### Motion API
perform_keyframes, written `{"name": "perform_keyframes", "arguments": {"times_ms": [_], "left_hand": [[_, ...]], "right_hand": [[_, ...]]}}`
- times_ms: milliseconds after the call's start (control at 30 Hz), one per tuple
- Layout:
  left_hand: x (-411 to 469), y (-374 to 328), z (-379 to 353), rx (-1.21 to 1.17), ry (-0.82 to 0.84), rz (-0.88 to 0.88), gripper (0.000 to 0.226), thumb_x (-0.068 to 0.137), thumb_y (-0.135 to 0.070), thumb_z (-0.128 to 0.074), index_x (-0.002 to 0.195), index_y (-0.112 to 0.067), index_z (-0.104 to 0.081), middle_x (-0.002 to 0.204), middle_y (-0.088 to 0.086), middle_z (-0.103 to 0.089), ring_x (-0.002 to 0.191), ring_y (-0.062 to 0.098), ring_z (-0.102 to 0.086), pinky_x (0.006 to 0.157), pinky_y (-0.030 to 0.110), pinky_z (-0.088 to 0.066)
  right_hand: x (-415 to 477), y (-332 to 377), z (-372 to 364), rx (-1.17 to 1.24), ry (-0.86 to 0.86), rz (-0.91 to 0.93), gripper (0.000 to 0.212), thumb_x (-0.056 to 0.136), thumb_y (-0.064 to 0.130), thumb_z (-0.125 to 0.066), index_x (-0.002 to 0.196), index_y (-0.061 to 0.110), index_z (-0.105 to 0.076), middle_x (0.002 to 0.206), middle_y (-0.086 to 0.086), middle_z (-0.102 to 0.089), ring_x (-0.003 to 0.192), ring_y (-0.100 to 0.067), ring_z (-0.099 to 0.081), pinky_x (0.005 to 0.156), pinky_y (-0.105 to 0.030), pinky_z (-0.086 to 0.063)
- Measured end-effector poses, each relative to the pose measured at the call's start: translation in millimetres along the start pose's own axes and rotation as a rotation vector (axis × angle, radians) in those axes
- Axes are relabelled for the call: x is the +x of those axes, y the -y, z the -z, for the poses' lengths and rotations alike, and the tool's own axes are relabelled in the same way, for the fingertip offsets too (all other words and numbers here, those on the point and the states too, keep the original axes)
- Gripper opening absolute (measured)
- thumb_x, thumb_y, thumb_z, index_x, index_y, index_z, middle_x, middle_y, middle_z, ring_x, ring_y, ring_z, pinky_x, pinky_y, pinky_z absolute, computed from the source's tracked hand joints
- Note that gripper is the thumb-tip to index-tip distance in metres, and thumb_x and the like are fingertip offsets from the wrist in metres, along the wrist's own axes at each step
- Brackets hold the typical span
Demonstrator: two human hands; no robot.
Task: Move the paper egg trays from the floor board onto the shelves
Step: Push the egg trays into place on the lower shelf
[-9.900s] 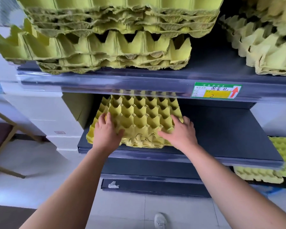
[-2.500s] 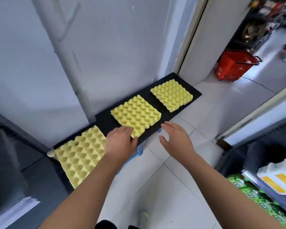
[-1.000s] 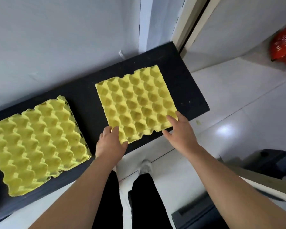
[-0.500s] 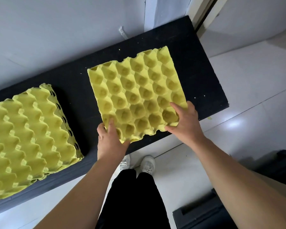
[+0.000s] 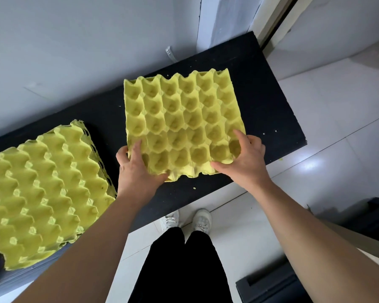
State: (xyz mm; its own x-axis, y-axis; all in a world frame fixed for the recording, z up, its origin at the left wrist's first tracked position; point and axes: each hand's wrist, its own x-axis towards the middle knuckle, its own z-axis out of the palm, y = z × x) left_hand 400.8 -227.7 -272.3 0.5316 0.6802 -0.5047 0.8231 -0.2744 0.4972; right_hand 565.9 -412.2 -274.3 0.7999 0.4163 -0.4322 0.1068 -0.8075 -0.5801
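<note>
A yellow moulded paper-pulp egg tray (image 5: pixel 184 125), square, matte and fibrous, with rows of deep rounded cups and a scalloped rim, sits at the centre of the view over a flat matte black floor board (image 5: pixel 269 101). The left hand (image 5: pixel 138 169) grips its near left corner, thumb lying on top among the cups and fingers curled under the edge. The right hand (image 5: pixel 245 162) clamps the near right corner, fingers over the rim and thumb along the near edge. The tray's near edge is raised off the board; whether its far edge touches it cannot be told.

At eight o'clock a stack of the same yellow pulp trays (image 5: pixel 46 189) rests on the board, peaked cones upward, its ragged edges showing several layers. Small yellow crumbs dot the board.

The board lies against a smooth grey wall (image 5: pixel 85 44) at eleven o'clock. A pale door frame (image 5: pixel 271 18) stands at one o'clock. A glossy white tiled floor (image 5: pixel 341 101) spreads from three to six o'clock, where white shoes (image 5: pixel 202 220) and black trousers (image 5: pixel 179 270) show.
</note>
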Motion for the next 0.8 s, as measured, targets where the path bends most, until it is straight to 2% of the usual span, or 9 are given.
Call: {"name": "perform_keyframes", "arguments": {"times_ms": [133, 267, 400, 500, 700, 800], "left_hand": [[-2, 2, 17, -0.001, 0.022, -0.029, 0.107, 0.064, -0.036, -0.084, 0.145, -0.036, -0.016, 0.147, -0.001, -0.012, 0.119, 0.026, -0.050, 0.097, 0.044, -0.047], [-9, -8, 37, -0.026, -0.028, -0.075, 0.109, 0.062, -0.035, -0.086, 0.146, -0.035, -0.015, 0.147, -0.001, -0.009, 0.126, 0.030, -0.044, 0.103, 0.048, -0.042], [-29, -20, 66, -0.045, -0.099, -0.111, 0.108, 0.064, -0.033, -0.085, 0.146, -0.035, -0.015, 0.147, -0.003, -0.009, 0.127, 0.030, -0.043, 0.100, 0.049, -0.044], [-52, -27, 92, -0.058, -0.160, -0.108, 0.106, 0.065, -0.034, -0.085, 0.147, -0.033, -0.017, 0.148, -0.004, -0.007, 0.127, 0.032, -0.043, 0.100, 0.049, -0.044], [-120, -21, 142, -0.114, -0.292, -0.060, 0.104, 0.066, -0.035, -0.084, 0.148, -0.029, -0.019, 0.148, -0.002, -0.010, 0.126, 0.033, -0.042, 0.099, 0.050, -0.045], [-162, -12, 164, -0.144, -0.355, -0.011, 0.102, 0.067, -0.035, -0.084, 0.148, -0.027, -0.022, 0.149, 0.000, -0.009, 0.126, 0.033, -0.043, 0.100, 0.049, -0.043]], "right_hand": [[-11, 20, 14, 0.028, 0.004, -0.003, 0.097, 0.060, 0.044, -0.082, 0.142, 0.026, -0.032, 0.137, 0.001, -0.020, 0.117, -0.013, -0.042, 0.096, -0.025, -0.040], [-24, 41, 33, 0.043, -0.046, 0.054, 0.097, 0.058, 0.046, -0.083, 0.140, 0.024, -0.035, 0.133, 0.004, -0.020, 0.119, -0.013, -0.039, 0.096, -0.023, -0.040], [-40, 65, 53, 0.048, -0.067, 0.097, 0.096, 0.058, 0.045, -0.083, 0.139, 0.026, -0.035, 0.130, 0.006, -0.020, 0.115, -0.011, -0.039, 0.088, -0.019, -0.038], [-57, 86, 67, 0.067, -0.056, 0.158, 0.096, 0.059, 0.045, -0.083, 0.139, 0.026, -0.035, 0.132, 0.006, -0.020, 0.113, -0.009, -0.040, 0.088, -0.018, -0.037], [-102, 136, 92, 0.024, 0.017, 0.312, 0.093, 0.063, 0.045, -0.083, 0.140, 0.026, -0.035, 0.142, 0.002, -0.017, 0.128, -0.016, -0.033, 0.099, -0.024, -0.034], [-131, 160, 98, -0.013, 0.067, 0.385, 0.093, 0.064, 0.045, -0.082, 0.141, 0.024, -0.034, 0.145, -0.002, -0.015, 0.134, -0.019, -0.027, 0.100, -0.023, -0.030]]}}
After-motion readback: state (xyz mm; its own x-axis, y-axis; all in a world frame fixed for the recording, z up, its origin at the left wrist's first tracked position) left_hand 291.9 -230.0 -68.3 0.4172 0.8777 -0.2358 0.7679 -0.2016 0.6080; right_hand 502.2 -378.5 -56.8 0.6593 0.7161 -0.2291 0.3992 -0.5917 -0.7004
